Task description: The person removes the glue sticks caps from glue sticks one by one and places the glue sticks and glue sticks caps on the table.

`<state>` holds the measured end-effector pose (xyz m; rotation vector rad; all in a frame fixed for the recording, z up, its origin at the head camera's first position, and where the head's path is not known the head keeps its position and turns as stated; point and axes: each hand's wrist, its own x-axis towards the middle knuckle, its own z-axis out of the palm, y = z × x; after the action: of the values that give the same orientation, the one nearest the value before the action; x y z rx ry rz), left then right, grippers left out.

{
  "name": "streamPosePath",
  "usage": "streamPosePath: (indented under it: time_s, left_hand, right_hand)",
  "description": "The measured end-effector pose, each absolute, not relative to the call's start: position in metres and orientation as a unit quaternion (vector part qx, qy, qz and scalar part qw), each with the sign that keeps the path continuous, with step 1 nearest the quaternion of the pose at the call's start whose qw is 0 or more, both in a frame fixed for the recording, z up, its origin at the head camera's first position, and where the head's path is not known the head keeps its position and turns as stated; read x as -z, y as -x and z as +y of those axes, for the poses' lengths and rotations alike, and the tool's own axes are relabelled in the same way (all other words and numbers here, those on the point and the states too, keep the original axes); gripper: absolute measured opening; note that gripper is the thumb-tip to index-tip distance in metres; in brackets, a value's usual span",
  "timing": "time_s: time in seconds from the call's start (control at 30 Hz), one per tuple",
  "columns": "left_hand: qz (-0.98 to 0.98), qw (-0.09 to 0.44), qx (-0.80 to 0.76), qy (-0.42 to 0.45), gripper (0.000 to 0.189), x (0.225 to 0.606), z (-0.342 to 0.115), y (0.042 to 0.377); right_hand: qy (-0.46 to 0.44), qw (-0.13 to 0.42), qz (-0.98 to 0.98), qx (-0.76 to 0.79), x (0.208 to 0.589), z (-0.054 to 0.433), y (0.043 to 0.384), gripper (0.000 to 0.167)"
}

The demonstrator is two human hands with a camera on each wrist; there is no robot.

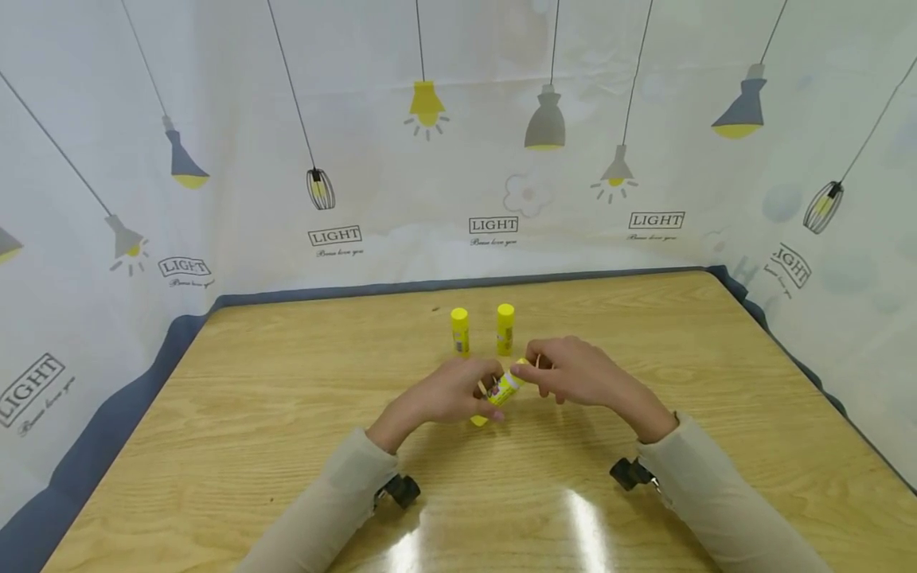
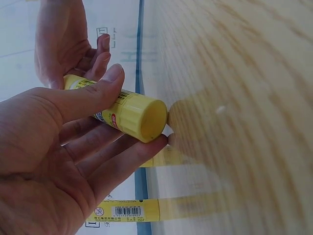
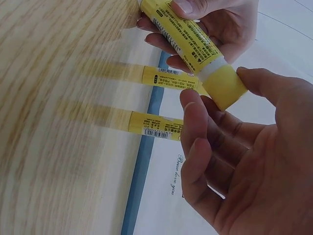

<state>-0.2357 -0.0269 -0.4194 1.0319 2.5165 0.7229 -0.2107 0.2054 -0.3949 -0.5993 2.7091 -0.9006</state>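
A yellow glue stick (image 1: 505,387) is held tilted just above the table, its capped end up to the right. My left hand (image 1: 447,391) grips its lower body, thumb on one side and fingers on the other. At the upper end, the thumb and a finger of my right hand (image 1: 579,371) pinch the yellow cap (image 3: 224,89). The cap sits on the stick, with a white band just below it. Its flat yellow base (image 2: 153,121) faces out past the left fingertips in the left wrist view.
Two more yellow glue sticks stand upright beyond the hands, one on the left (image 1: 460,331) and one on the right (image 1: 505,329). They are on a glossy wooden table (image 1: 286,382). Behind it hangs a pale cloth (image 1: 401,191) printed with lamps.
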Motion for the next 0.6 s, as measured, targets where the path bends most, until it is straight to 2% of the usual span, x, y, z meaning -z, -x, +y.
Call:
streamPosePath:
  time_s: [0.27, 0.6]
  left_hand:
    - [0.882, 0.163, -0.253, -0.363, 0.034, 0.419, -0.027, 0.2351]
    - [0.88, 0.156, -0.247, -0.374, 0.032, 0.4172, -0.028, 0.2348]
  right_hand:
    - [0.199, 0.115, 0.923, 0.308, 0.3938, 0.2054, 0.2098, 0.038]
    - [0.219, 0.113, 0.92, 0.306, 0.3886, 0.2085, 0.2119, 0.028]
